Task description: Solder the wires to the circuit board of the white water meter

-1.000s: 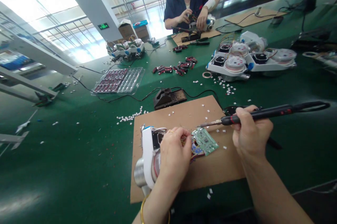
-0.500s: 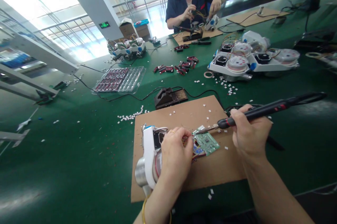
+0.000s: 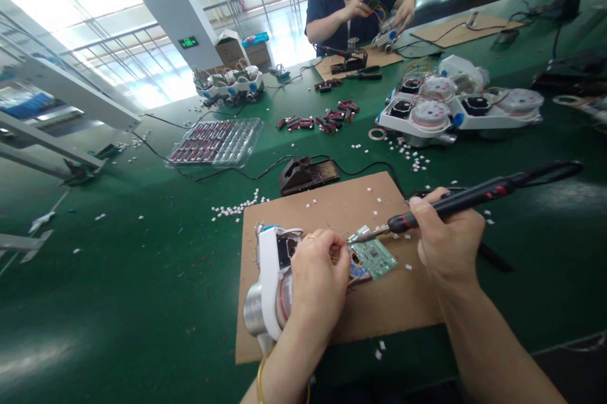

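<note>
My right hand (image 3: 448, 236) is closed around the black handle of a soldering iron (image 3: 455, 207). Its metal tip points left and meets the upper left edge of a green circuit board (image 3: 375, 257). At that same edge my left hand (image 3: 317, 271) pinches thin wires (image 3: 336, 255), partly hidden by the fingers. Blue, red and dark wires run beneath the board. Left of my left hand sits a white device housing (image 3: 269, 284) with a silver motor-like cylinder (image 3: 254, 310); my hand and forearm cover part of it. Board and housing lie on a cardboard sheet (image 3: 398, 309).
Behind the cardboard stands a soldering iron stand (image 3: 303, 176). Small white connectors (image 3: 234, 209) lie scattered about. Farther off are a clear tray (image 3: 213, 143) of dark red parts, loose black-red parts (image 3: 332, 119) and white assemblies (image 3: 427, 110). A co-worker (image 3: 355, 6) handles a similar unit across the table.
The soldering iron and my right hand have shifted slightly left, bringing the tip nearer my left fingertips. My left hand stays put. The co-worker's hands have moved up and right.
</note>
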`<state>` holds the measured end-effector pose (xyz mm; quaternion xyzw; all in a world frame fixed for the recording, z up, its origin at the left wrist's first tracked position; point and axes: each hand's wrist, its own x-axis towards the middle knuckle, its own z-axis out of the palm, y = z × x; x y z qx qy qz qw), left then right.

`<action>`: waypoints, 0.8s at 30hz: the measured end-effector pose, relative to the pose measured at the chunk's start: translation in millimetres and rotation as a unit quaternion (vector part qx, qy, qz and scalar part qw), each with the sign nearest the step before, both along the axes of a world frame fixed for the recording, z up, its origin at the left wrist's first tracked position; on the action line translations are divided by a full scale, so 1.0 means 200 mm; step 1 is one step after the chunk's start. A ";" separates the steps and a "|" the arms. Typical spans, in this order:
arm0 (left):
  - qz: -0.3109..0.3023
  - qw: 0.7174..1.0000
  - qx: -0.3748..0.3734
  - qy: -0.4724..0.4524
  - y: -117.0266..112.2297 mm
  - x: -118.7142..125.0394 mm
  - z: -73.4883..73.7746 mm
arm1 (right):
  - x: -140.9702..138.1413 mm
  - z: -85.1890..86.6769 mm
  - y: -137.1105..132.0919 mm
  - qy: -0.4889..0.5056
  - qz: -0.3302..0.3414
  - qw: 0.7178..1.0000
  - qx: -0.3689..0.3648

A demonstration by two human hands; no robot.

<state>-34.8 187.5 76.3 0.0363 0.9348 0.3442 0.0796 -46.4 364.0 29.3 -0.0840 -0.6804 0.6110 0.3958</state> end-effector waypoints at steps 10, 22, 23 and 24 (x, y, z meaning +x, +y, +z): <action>0.005 1.000 0.004 0.001 0.00 0.01 0.00 | 0.01 0.02 0.00 -0.008 -0.001 1.000 0.028; 0.006 1.000 0.004 -0.002 0.00 0.00 -0.01 | 0.01 0.02 0.00 -0.007 -0.004 1.000 0.030; 0.006 1.000 0.004 -0.001 0.00 0.00 -0.01 | 0.00 0.02 0.00 -0.006 -0.001 0.999 0.032; 0.006 1.000 0.004 0.000 0.00 0.00 -0.01 | 0.00 0.02 0.00 -0.004 0.002 0.999 0.032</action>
